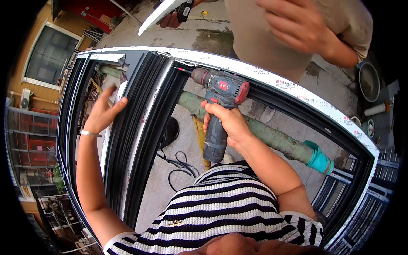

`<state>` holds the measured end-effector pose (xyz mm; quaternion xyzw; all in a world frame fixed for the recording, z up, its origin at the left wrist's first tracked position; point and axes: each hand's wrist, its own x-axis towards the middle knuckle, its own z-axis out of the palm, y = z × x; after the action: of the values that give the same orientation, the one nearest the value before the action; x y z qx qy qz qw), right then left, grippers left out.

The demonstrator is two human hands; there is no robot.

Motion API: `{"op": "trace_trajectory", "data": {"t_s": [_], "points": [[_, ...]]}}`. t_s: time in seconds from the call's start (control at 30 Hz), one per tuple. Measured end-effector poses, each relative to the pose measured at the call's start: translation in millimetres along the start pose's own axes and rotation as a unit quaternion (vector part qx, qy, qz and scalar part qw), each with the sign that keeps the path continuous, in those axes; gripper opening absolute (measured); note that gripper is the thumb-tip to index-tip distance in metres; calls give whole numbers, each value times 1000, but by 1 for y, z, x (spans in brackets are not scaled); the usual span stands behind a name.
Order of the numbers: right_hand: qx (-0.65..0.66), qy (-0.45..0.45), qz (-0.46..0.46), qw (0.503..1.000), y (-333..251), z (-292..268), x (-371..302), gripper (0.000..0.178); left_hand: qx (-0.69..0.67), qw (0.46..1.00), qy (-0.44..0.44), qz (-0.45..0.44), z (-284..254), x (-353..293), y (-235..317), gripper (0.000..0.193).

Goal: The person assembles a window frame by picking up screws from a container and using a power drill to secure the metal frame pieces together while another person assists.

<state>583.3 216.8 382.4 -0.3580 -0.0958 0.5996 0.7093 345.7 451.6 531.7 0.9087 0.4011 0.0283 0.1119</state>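
Note:
My right hand (231, 123) is wrapped round the grip of a dark grey and red cordless drill (223, 85). The drill points left, and its thin bit reaches the inner corner where a dark upright profile (146, 110) meets the far rail (272, 76) of a large window frame. White printed film covers the rail's outer face. My left hand (102, 111) is over the left part of the frame with thumb and fingers apart, beside a white strip (121, 91). It holds nothing that I can see.
Across the frame stands a person in a tan shirt (272, 42), holding a white-edged object with a black part (183, 12). A greenish pole (272, 136) with teal wrapping runs under the frame. A black cable (180, 163) lies on the floor; metal profiles (382, 178) are stacked right.

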Motion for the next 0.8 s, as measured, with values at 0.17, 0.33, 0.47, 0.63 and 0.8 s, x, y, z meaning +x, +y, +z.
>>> {"op": "trace_trajectory", "data": {"t_s": [0.17, 0.33, 0.47, 0.63, 0.8], "points": [[-12, 9, -8, 1000, -4, -5, 3, 27, -281, 949, -135, -47, 21, 29, -3, 70], [-51, 19, -42, 998, -2, -2, 4, 20, -325, 940, -108, -11, 26, 29, 2, 60], [-59, 33, -48, 997, -3, 2, 2, 17, -307, 944, -115, -41, 22, 30, 11, 60], [-57, 25, -18, 998, -8, -2, 4, 16, -313, 943, -109, -35, 23, 30, 12, 59], [-54, 29, 5, 998, -11, -4, 4, 17, -314, 943, -105, -31, 23, 31, 10, 59]]}}
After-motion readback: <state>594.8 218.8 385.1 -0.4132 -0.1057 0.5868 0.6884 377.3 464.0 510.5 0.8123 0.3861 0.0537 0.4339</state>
